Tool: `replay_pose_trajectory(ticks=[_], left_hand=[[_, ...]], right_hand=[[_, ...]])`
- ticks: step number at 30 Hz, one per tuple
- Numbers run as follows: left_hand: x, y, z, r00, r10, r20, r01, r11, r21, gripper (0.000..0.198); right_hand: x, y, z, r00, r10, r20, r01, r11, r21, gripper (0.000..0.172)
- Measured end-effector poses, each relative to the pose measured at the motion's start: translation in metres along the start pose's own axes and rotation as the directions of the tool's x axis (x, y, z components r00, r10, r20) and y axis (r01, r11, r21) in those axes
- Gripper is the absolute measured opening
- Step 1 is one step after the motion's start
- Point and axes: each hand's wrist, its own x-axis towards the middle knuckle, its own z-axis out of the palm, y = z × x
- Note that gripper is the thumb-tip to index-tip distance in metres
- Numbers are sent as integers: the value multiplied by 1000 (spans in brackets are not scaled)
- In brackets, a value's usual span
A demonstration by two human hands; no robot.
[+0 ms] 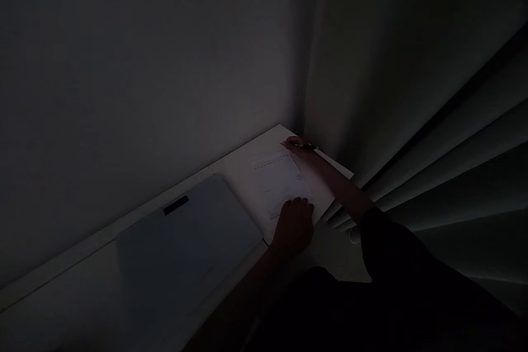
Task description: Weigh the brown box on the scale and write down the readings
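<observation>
The picture is very dark. A spiral-bound notebook or pad (pixel 277 179) with faint marks and a small oval mark lies on the white table. Over its lower edge rests my left hand (pixel 296 223), fingers side by side and touching the page. My right hand (pixel 292 144) is beyond the pad's upper right corner, near the table's far edge. Its fingers are curled around a slim dark thing that looks like a pen (pixel 308 147); the tip cannot be made out.
A large grey-blue flat panel or mat (pixel 193 247) with a dark strip (pixel 175 205) lies left of the pad. The table (pixel 247 157) meets a plain wall (pixel 165 66). Long curtain folds (pixel 433 159) hang close on the right. A pale loop of cord (pixel 352 236) shows below the table edge.
</observation>
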Motion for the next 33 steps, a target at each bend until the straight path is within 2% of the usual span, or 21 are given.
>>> replay_pose_trajectory(ticks=[4,8,11,15,26,33], left_hand=[[0,0,-2,1000,3,13,-2,999,-34,39],[0,0,-6,1000,-3,21,4,999,-53,40],[1,1,-8,999,-16,38,19,998,-60,38],[0,1,-11,999,-7,37,10,997,-76,39],[0,-1,-2,1000,0,29,2,998,-62,41],[1,0,-7,999,-8,36,11,997,-78,39]], right_hand=[[-6,13,5,1000,28,6,-28,999,20,48],[-13,18,9,999,41,-13,-42,999,-18,38],[-16,20,12,998,30,-50,-33,997,-63,37],[-19,17,15,999,27,-31,-30,995,-96,34],[-19,18,16,1000,-6,21,9,989,-147,35],[-20,14,15,1000,9,30,-4,988,-156,38]])
